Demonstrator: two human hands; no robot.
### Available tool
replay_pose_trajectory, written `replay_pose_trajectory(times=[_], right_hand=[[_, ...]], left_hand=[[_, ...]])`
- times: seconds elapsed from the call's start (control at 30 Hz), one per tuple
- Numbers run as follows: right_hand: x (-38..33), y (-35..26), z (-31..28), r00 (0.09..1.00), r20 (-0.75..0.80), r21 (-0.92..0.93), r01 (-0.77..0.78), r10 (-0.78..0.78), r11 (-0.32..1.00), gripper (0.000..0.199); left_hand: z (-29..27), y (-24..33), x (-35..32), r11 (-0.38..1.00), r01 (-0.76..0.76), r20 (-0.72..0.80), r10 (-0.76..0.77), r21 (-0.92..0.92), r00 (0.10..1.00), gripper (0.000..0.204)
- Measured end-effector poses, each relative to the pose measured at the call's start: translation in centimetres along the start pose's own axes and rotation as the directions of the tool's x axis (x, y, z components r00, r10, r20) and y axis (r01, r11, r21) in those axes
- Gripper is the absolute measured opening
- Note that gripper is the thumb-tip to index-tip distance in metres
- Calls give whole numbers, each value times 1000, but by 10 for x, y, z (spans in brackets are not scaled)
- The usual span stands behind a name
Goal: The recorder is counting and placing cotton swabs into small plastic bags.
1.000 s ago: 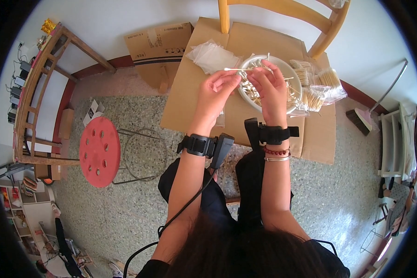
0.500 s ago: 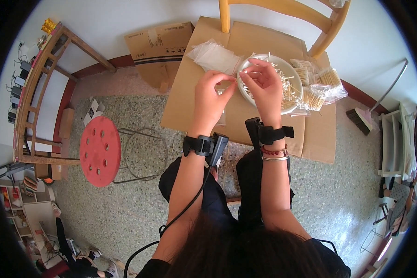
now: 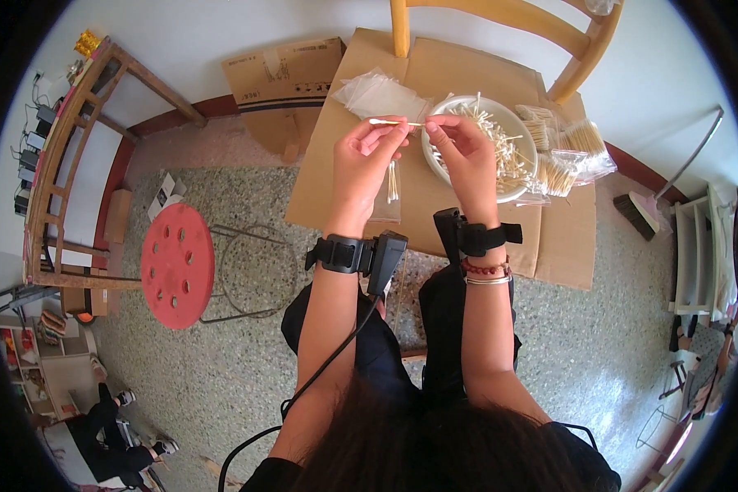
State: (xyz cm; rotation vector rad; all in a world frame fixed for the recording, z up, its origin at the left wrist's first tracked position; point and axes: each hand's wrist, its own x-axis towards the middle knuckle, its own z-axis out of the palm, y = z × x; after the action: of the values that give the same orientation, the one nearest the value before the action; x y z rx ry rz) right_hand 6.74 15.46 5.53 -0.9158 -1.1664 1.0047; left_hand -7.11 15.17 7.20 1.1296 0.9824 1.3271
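Observation:
My left hand [image 3: 365,160] and my right hand [image 3: 465,156] are both closed in a pinch on a cotton swab [image 3: 385,122], which lies level between them with a white tip past my left fingers. Just behind and beside my right hand stands a white bowl [image 3: 526,131], heaped with loose cotton swabs [image 3: 508,156]. Below my left hand, a clear plastic bag [image 3: 385,211] lies on the cardboard with a few swabs [image 3: 393,182] in or on it. A stack of clear bags [image 3: 377,92] rests beyond my left hand.
Filled bags of swabs [image 3: 582,141] lie right of the bowl on the flat cardboard [image 3: 562,246]. A wooden chair back [image 3: 500,12] rises behind. A red round stool [image 3: 178,266] stands at left, a broom [image 3: 638,213] at right. Another person [image 3: 98,443] is at lower left.
My left hand has turned, and the swab now shows stretched between both hands. The bag with swabs beneath has come into sight. The person at lower left has shifted.

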Motion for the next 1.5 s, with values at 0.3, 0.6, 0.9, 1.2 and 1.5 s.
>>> replay_pose_trajectory(times=[0.3, 0.6, 0.9, 1.2, 1.5], right_hand=[[1, 10, -4, 1000, 2, -111, 10, -10, 994, 15], [3, 9, -5, 997, -81, -152, -25, 12, 988, 17], [2, 7, -5, 994, -110, -202, -43, 21, 978, 17], [4, 9, -7, 988, -157, -85, -11, -3, 996, 16], [0, 1, 4, 998, -56, 5, 21, -21, 1000, 15]], left_hand=[[-5, 0, 0, 998, 31, 3, -31, 50, 1000, 24], [-44, -50, -14, 260, 86, -11, -278, 962, 960, 5], [-60, -68, -6, 252, 80, -1, -301, 964, 954, 5], [-38, -33, -3, 486, -91, 45, 105, 869, 993, 9], [-23, -18, 2, 551, -218, 35, 323, 806, 946, 12]])
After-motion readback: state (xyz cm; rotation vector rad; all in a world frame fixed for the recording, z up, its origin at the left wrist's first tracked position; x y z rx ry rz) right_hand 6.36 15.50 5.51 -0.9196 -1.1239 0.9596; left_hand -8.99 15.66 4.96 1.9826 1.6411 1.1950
